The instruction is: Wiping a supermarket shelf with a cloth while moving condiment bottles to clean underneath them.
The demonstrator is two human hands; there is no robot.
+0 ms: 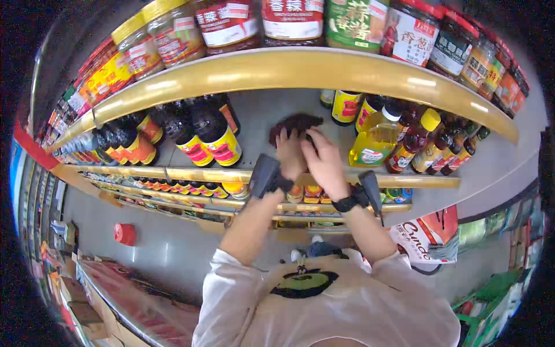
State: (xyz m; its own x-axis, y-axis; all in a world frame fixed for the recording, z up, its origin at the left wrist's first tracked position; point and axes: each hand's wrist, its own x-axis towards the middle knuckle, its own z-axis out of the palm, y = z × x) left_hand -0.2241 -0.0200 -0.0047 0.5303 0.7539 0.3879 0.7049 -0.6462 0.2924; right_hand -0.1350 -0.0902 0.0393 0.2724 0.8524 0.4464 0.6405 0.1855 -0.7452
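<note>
A crumpled dark red cloth (299, 122) lies on the grey shelf board (256, 115) between two groups of bottles. My left hand (291, 154) presses down on it, fingers spread over its near part. Beside it, my right hand (321, 157) curls its fingers over the cloth's right side; the fingertips are partly hidden. Both hands reach over the shelf's gold front edge (208, 174). Dark bottles with yellow and pink labels (221, 145) stand left of the cloth. To the right is a clear bottle of yellow liquid (375, 139) with a white cap.
Overhead, a gold-edged shelf (303, 69) carries several sauce jars (292, 21). More bottles (433, 152) stand at the right. Lower shelves (173, 186) hold packed goods. On the floor are a red stool-like object (125, 234) and a printed carton (425, 238).
</note>
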